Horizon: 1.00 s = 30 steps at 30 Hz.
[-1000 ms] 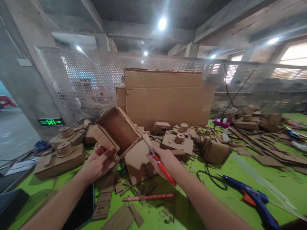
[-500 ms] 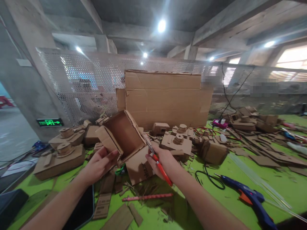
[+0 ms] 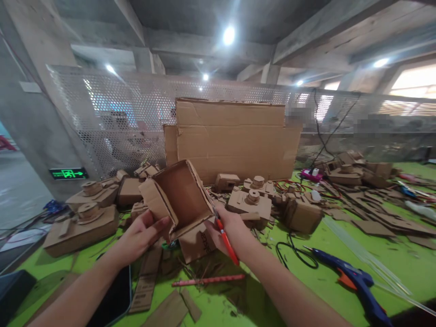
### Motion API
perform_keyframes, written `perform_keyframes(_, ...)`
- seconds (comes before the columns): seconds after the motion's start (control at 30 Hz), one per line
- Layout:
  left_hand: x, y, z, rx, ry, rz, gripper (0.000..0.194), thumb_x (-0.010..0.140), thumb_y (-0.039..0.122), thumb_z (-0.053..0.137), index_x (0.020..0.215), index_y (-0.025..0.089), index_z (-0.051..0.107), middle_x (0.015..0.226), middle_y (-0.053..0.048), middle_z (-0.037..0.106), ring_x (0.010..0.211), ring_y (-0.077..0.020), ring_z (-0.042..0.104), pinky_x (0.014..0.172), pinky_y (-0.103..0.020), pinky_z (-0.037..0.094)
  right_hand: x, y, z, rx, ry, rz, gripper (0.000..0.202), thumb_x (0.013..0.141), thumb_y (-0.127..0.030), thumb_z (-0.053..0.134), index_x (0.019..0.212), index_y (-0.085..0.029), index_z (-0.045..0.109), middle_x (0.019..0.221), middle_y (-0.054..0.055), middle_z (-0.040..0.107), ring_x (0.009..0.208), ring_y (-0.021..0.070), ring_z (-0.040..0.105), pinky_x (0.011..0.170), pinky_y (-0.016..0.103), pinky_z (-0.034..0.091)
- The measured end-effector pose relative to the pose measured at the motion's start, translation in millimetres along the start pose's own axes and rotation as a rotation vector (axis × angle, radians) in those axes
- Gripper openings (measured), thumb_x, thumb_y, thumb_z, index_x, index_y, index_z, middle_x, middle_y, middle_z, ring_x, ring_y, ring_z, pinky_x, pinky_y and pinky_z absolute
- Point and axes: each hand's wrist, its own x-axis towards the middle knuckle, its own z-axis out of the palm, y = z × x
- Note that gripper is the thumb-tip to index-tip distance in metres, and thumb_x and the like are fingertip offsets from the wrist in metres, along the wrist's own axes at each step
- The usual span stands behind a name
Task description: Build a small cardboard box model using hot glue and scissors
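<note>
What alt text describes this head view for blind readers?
Left hand holds an open brown cardboard box; right hand holds a red-handled metal tool at its edge. Brown cardboard scraps and a blue glue gun lie on a green table.

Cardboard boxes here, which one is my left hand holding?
The tilted box whose hollow inside faces the camera. Your left hand grips it at its lower left; the knob-topped boxes to either side rest unheld on the green table.

Green table (image 3: 322, 284) lies open between right forearm (image 3: 282, 281) and glue gun (image 3: 363, 278), cable (image 3: 277, 250) obstructing beyond.
</note>
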Motion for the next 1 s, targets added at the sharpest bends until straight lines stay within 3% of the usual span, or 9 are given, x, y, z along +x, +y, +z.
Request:
perform_keyframes(0.13,-2.5,-0.2,3.9,0.066,-0.054,-0.009,0.026,0.069,0.035,0.092,0.075,0.019,0.072,0.065,-0.001,0.068,0.058,-0.0148,0.06,0.06,-0.023,0.054,1.1,3.0,2.4,-0.014,0.007,0.043,0.014,0.085,-0.023,0.056,0.089,-0.019,0.069,0.061,0.0,0.063,0.05,0.0138,0.049,0.052,0.023,0.035)
perform_keyframes(0.27,-1.2,-5.1,-0.1,0.064,-0.036,-0.009,0.027,0.072,0.04,0.089,0.073,0.02,0.071,0.064,-0.001,0.068,0.054,-0.0139,0.057,0.056,-0.023,0.051,2.2,4.0,5.9,-0.004,0.017,0.048,0.016,0.083,-0.02,0.053,0.078,-0.02,0.067,0.057,-0.001,0.058,0.049,0.0126,0.045,0.052,0.023,0.034)
perform_keyframes(0.33,-0.2,-7.1,-3.5,0.089,-0.06,-0.015,0.025,0.074,0.04,0.088,0.077,0.02,0.074,0.07,-0.003,0.072,0.057,-0.0151,0.061,0.057,-0.023,0.052,2.0,3.6,4.5,0.024,-0.002,0.022,0.018,0.079,-0.02,0.054,0.088,-0.019,0.069,0.059,-0.002,0.059,0.05,0.0127,0.046,0.053,0.022,0.037)
perform_keyframes(0.47,-1.4,-3.9,-2.0,0.176,-0.138,-0.031,0.025,0.073,0.041,0.088,0.084,0.021,0.078,0.079,-0.006,0.077,0.072,-0.0207,0.068,0.069,-0.026,0.055,0.6,5.1,-3.1,0.084,-0.066,-0.048,0.062,0.063,-0.014,0.055,0.125,-0.014,0.061,0.077,0.0,0.068,0.062,0.0151,0.056,0.061,0.021,0.046)
perform_keyframes(0.57,-3.5,-0.2,3.8,0.193,-0.153,-0.04,0.028,0.069,0.041,0.091,0.082,0.021,0.078,0.075,-0.005,0.076,0.073,-0.0222,0.068,0.074,-0.029,0.056,-0.4,7.6,-5.8,0.093,-0.1,-0.004,0.072,0.059,-0.014,0.054,0.131,-0.014,0.059,0.075,0.001,0.069,0.061,0.0175,0.058,0.06,0.023,0.046)
perform_keyframes(0.7,-3.4,-4.0,5.7,0.133,-0.132,-0.076,0.029,0.07,0.045,0.09,0.081,0.02,0.079,0.075,-0.005,0.076,0.068,-0.0192,0.066,0.069,-0.027,0.057,0.6,8.8,1.3,0.117,-0.027,0.083,0.052,0.057,-0.015,0.053,0.106,-0.02,0.071,0.072,0.001,0.069,0.062,0.0183,0.059,0.06,0.025,0.046)
perform_keyframes(0.8,-2.9,-8.6,5.4,0.007,-0.086,-0.107,0.033,0.066,0.045,0.093,0.082,0.02,0.079,0.078,-0.006,0.077,0.07,-0.0183,0.068,0.066,-0.024,0.056,3.9,8.6,7.0,0.208,0.055,0.111,0.034,0.059,-0.017,0.052,0.088,-0.02,0.068,0.067,-0.001,0.063,0.058,0.0159,0.055,0.058,0.023,0.045)
perform_keyframes(0.87,-3.0,-9.4,5.9,-0.089,-0.028,-0.145,0.038,0.058,0.041,0.098,0.084,0.02,0.079,0.079,-0.006,0.078,0.07,-0.0175,0.069,0.062,-0.022,0.056,6.4,8.2,7.0,0.252,0.077,0.128,0.024,0.064,-0.02,0.053,0.086,-0.02,0.064,0.066,-0.002,0.061,0.058,0.0149,0.054,0.058,0.023,0.045)
perform_keyframes(1.0,-1.2,-8.2,6.5,-0.163,0.077,-0.182,0.037,0.051,0.036,0.101,0.066,0.018,0.072,0.06,0.0,0.069,0.052,-0.0109,0.061,0.046,-0.015,0.048,8.2,6.4,0.5,0.275,0.033,0.13,0.013,0.077,-0.029,0.056,0.087,-0.021,0.061,0.063,-0.003,0.059,0.054,0.0142,0.054,0.057,0.023,0.046)
